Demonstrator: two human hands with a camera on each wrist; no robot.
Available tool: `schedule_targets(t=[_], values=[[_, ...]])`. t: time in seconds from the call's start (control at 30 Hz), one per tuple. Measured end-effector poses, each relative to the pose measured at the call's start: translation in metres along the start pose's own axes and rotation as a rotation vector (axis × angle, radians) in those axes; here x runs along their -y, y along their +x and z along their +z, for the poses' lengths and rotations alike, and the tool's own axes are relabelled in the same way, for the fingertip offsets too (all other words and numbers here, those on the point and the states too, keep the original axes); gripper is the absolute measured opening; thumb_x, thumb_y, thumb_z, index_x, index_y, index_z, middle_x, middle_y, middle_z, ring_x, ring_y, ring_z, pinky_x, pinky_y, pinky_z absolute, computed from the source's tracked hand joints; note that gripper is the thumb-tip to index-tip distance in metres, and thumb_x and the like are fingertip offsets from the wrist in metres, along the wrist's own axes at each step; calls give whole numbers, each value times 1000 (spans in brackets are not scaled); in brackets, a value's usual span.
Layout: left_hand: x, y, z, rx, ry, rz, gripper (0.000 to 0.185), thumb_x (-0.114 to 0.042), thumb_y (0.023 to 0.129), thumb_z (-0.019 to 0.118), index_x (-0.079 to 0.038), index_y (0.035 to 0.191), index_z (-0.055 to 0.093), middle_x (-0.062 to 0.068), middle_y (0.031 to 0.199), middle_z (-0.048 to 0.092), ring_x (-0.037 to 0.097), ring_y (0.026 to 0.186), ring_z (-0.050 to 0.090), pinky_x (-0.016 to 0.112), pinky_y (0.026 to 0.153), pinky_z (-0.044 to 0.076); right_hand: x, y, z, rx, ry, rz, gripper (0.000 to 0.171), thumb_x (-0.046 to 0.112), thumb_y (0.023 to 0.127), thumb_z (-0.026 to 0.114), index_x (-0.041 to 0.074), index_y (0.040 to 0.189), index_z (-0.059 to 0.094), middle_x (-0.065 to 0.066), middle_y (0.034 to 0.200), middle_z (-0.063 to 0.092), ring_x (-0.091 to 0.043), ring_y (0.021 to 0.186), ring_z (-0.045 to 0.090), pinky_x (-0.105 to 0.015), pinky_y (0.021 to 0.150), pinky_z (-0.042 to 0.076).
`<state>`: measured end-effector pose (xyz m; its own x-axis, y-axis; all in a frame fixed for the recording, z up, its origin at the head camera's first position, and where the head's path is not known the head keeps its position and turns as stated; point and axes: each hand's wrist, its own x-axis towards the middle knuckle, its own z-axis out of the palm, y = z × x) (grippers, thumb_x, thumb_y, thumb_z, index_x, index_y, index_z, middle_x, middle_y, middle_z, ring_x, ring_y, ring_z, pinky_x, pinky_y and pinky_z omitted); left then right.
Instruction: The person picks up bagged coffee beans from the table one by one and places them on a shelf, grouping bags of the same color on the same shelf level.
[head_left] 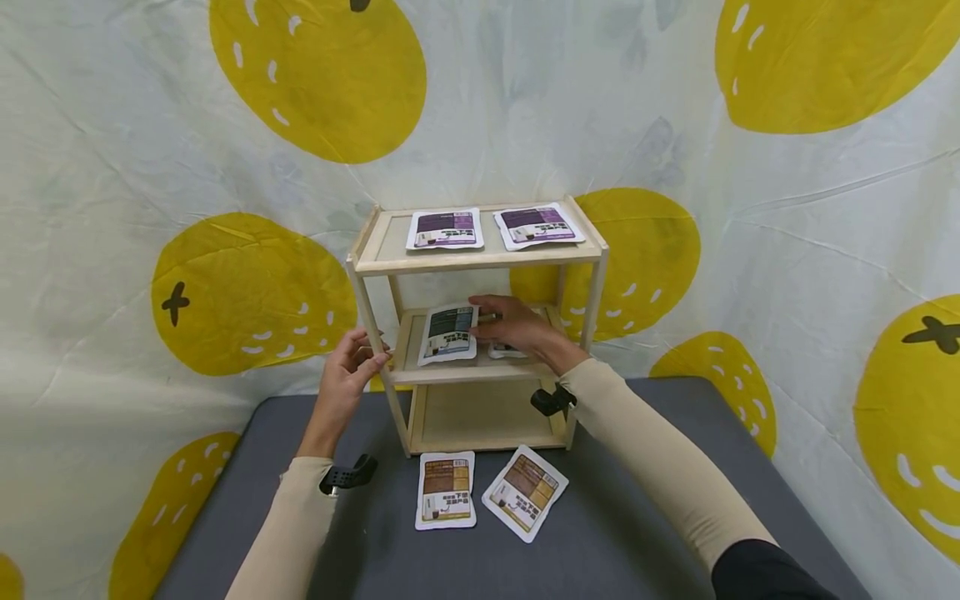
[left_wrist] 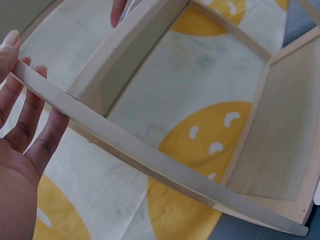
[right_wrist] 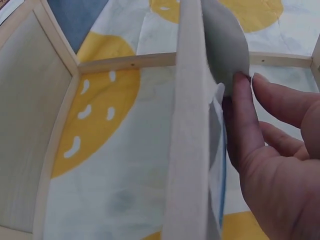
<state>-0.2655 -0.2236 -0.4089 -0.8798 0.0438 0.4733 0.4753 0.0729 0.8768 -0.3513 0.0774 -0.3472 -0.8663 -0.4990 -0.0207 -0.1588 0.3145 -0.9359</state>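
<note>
Beige sleeves (head_left: 667, 454) reach black wristbands (head_left: 349, 475), with black fabric (head_left: 761, 571) higher on the right.

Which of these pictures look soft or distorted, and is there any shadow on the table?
Head view: clearest, with a soft shadow on the table beside the left sleeve; left wrist view: dim and soft, the rack post bowed, probably by the lens; right wrist view: soft too, the near shelf edge lacking crisp detail.
</note>
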Motion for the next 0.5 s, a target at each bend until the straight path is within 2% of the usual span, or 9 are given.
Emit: schedule_targets(t=[0.1,0.2,0.33,0.5], values=[[-2,0,0,3,14,2,35,4,99,60,2,132,51,37,118,53,49,110,57,26,89,55,3,-2,-1,-13,-59,-7,70,13,94,74,11,156,41,-15,151,46,-33,133,51,-46,109,45],[-3,0,0,6,37,8,34,3,98,61,0,132,53,36,117,53,41,106,60,25,88,55,7,-6,-1,-14,-90,-24,67,12,94,73,8,154,43,-14,154,45,-35,138,48,-48,111,43],[-3,1,-2,9,49,30,35,-1,99,63,-3,132,55,29,115,57,24,104,62,24,88,55,13,-13,-1,-3,-109,-48,61,14,96,70,5,152,46,-14,156,44,-33,138,50,-48,110,44],[-2,3,-1,7,28,57,34,-6,98,66,-4,131,58,17,112,64,19,104,66,27,88,56,19,-22,-2,3,-135,-57,55,19,98,67,7,149,50,-14,154,47,-31,135,52,-48,109,45]])
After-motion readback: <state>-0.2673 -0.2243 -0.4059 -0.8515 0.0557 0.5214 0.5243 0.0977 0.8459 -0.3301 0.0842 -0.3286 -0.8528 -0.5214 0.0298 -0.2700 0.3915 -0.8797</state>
